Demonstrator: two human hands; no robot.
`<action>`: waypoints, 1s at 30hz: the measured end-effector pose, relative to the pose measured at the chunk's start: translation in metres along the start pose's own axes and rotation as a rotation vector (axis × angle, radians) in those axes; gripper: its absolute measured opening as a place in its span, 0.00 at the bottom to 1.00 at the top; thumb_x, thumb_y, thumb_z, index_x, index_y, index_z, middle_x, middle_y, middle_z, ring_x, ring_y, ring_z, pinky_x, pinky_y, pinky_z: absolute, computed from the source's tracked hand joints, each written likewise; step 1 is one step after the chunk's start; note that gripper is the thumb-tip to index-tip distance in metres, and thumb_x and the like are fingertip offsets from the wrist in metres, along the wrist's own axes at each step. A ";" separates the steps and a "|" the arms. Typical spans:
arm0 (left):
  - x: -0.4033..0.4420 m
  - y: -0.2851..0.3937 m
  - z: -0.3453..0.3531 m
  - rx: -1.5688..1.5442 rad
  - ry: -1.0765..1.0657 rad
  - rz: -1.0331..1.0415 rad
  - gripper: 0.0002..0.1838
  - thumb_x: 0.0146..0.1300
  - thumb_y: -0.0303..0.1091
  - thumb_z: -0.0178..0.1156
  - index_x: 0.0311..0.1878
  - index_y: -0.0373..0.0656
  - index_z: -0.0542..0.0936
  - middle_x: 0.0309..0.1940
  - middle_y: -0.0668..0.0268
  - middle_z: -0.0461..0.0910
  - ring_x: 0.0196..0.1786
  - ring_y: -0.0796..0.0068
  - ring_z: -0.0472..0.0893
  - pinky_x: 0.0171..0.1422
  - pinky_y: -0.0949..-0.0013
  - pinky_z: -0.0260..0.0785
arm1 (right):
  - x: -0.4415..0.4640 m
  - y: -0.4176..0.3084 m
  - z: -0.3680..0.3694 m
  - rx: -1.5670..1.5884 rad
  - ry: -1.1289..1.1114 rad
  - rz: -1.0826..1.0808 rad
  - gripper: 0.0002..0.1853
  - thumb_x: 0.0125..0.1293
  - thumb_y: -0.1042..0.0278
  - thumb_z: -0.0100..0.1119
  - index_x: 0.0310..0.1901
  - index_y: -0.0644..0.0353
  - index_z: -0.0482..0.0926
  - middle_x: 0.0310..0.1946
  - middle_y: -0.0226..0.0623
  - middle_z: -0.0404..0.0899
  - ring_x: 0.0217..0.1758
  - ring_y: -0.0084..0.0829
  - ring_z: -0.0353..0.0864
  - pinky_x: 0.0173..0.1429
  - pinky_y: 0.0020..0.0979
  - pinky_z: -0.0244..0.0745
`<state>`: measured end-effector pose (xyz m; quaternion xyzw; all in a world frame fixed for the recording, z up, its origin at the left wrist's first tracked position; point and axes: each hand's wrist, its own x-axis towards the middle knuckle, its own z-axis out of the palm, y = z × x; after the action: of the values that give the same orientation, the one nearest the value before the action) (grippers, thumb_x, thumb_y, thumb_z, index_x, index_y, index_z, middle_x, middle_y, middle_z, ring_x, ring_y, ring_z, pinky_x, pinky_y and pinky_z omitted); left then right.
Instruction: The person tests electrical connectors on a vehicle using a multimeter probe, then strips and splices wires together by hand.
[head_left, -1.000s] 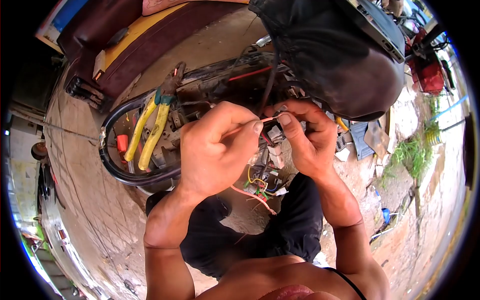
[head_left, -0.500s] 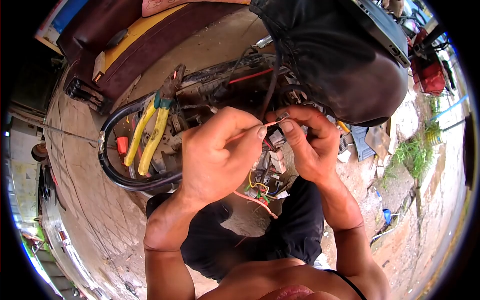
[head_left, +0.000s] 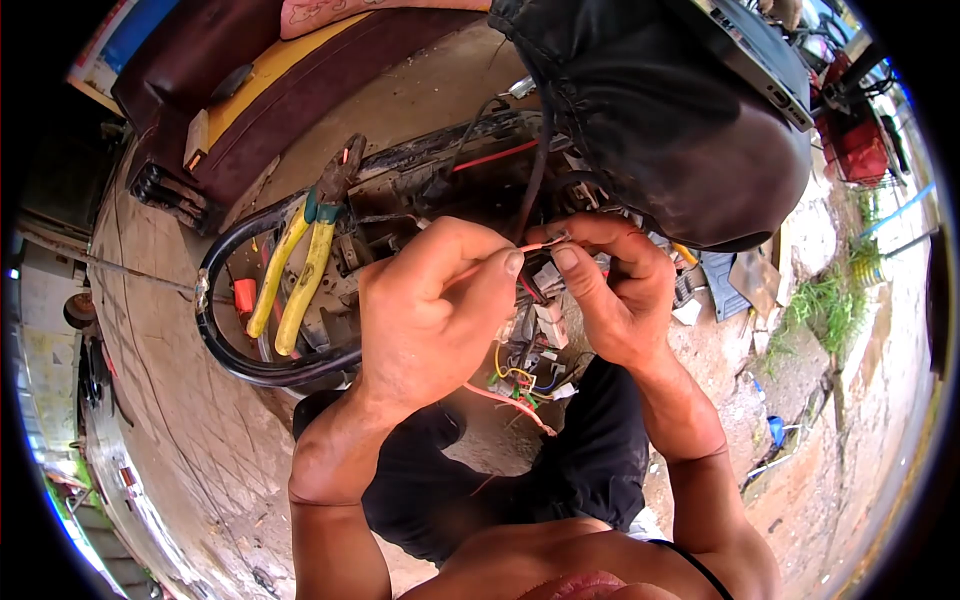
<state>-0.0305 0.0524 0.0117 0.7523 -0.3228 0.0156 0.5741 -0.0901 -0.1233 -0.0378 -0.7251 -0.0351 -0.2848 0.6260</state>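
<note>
An orange-pink wire passes through my left hand, which pinches it between thumb and forefinger. Its loose end hangs down below that hand. My right hand is closed, thumb and fingertips pressed together at the wire's other end, around a small dark piece too small to make out. Both hands nearly touch, above an open metal frame full of parts. Pliers with yellow handles lie on the frame, left of my left hand. Thin coloured wires and connectors hang below the hands.
A black seat rises at the upper right, with a flat dark device on top. A maroon sofa stands at the upper left. The frame's black curved tube is at the left. Grass grows at the right.
Both hands stay close together on the wire, with small shifts of the fingertips. The small dark piece, seen more plainly half a second ago, is now partly covered by my right fingers.
</note>
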 end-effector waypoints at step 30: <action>0.002 -0.001 -0.010 -0.135 -0.149 -0.156 0.06 0.71 0.28 0.62 0.37 0.35 0.80 0.22 0.74 0.77 0.27 0.91 0.70 0.30 0.78 0.64 | 0.010 0.016 -0.018 -0.048 -0.171 -0.349 0.11 0.64 0.76 0.68 0.47 0.67 0.81 0.41 0.43 0.85 0.46 0.32 0.83 0.52 0.33 0.77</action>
<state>-0.0249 0.0602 0.0148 0.7338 -0.3054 -0.1069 0.5974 -0.0817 -0.1469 -0.0467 -0.7444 -0.2064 -0.3271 0.5443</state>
